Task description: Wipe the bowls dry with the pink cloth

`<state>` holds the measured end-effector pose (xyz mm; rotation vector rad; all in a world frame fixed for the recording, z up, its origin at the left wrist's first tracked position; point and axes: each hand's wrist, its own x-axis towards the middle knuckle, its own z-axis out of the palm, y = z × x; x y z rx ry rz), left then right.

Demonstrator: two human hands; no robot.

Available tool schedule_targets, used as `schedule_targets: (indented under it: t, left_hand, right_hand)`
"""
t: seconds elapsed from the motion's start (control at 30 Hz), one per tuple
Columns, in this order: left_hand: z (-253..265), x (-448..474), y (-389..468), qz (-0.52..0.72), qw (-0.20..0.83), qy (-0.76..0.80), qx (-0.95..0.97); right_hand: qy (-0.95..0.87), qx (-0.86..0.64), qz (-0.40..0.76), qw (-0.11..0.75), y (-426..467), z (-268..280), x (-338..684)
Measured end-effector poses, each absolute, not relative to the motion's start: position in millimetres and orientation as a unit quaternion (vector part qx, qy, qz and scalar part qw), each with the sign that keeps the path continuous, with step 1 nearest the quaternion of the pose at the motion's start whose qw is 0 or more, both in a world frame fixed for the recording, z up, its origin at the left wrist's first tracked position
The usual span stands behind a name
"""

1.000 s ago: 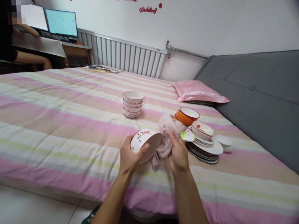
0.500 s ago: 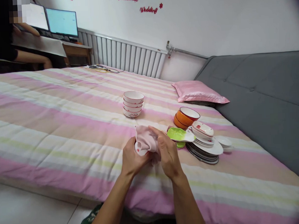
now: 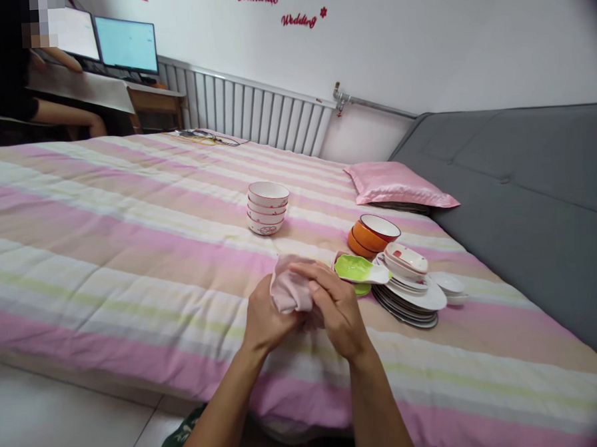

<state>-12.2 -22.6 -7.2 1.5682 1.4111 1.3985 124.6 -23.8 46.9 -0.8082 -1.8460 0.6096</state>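
Observation:
A pale pink cloth (image 3: 288, 288) is bunched between my two hands, above the near edge of the bed. My right hand (image 3: 339, 309) is closed on the cloth, its fingers pressing it down. My left hand (image 3: 263, 317) grips from the left side around a small white dish, whose red-marked rim showed half a second ago; the cloth covers it now. Just right of my hands lie green leaf-shaped dishes (image 3: 353, 268), beside a pile of white plates (image 3: 425, 298) topped by small dishes (image 3: 406, 256). Beyond my hands stands a stack of white bowls (image 3: 267, 215) with red rims.
Orange bowls (image 3: 365, 238) stand behind the plates, and white spoons or small dishes (image 3: 449, 283) lie to their right. A pink pillow (image 3: 399, 183) rests by the grey headboard (image 3: 526, 171). Cables (image 3: 208, 137) lie at the bed's far edge. A person (image 3: 0, 72) sits at a desk, far left.
The cloth has shifted over the dish's rim, hiding the red mark. My right hand's fingers have moved left and curled further over the cloth.

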Motion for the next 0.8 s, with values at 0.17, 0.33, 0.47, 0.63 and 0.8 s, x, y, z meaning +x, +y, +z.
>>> schedule_targets:
  t: [0.17, 0.33, 0.47, 0.63, 0.8]
  left_hand:
    - [-4, -13, -22, 0.538, 0.346, 0.521, 0.565]
    - [-6, -14, -20, 0.553, 0.380, 0.484, 0.562]
    - [-10, -14, -18, 0.549, 0.412, 0.473, 0.552]
    - [-13, -14, -18, 0.583, 0.448, 0.449, 0.508]
    - [-15, -14, -18, 0.580, 0.494, 0.415, 0.497]
  right_hand:
    - [-0.731, -0.336, 0.327, 0.495, -21, 45, 134]
    - [-0.746, -0.327, 0.327, 0.479, -23, 48, 140]
    - [-0.751, -0.309, 0.347, 0.468, -23, 48, 147]
    - [-0.729, -0.295, 0.362, 0.500, -20, 45, 154]
    - [-0.787, -0.350, 0.278, 0.426, -20, 47, 152]
